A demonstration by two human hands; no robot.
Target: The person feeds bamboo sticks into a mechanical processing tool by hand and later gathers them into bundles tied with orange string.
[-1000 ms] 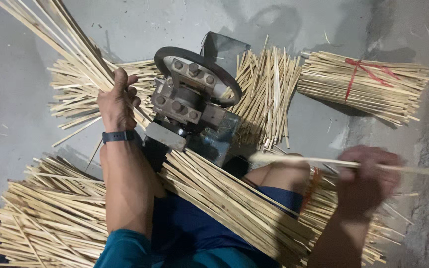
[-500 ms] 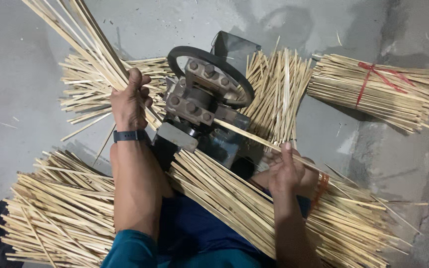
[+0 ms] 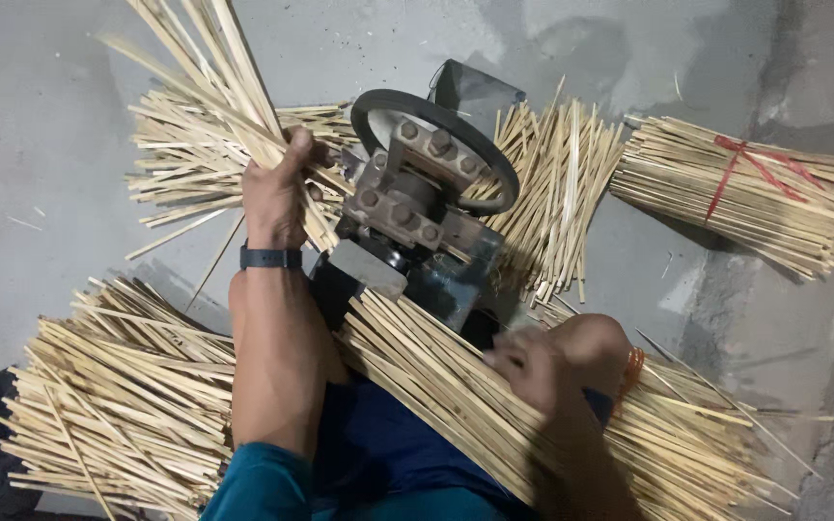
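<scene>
My left hand (image 3: pixel 277 188) grips a bunch of thin bamboo sticks (image 3: pixel 214 82) that fans up and to the left, right beside a small metal machine (image 3: pixel 417 198) with a black wheel and bolted plates. My right hand (image 3: pixel 533 365) is blurred and rests low on a long bundle of sticks (image 3: pixel 436 371) lying across my lap, fingers curled on it. A dark band sits on my left wrist.
A loose pile of sticks (image 3: pixel 118 405) lies at lower left, another heap (image 3: pixel 557 183) behind the machine, and a bundle tied with red string (image 3: pixel 736 188) at upper right. The floor (image 3: pixel 41 145) is grey concrete.
My right hand, which held one long stick out to the right, fed it toward the machine and has dropped back onto the lap bundle. The left hand stays on its bunch.
</scene>
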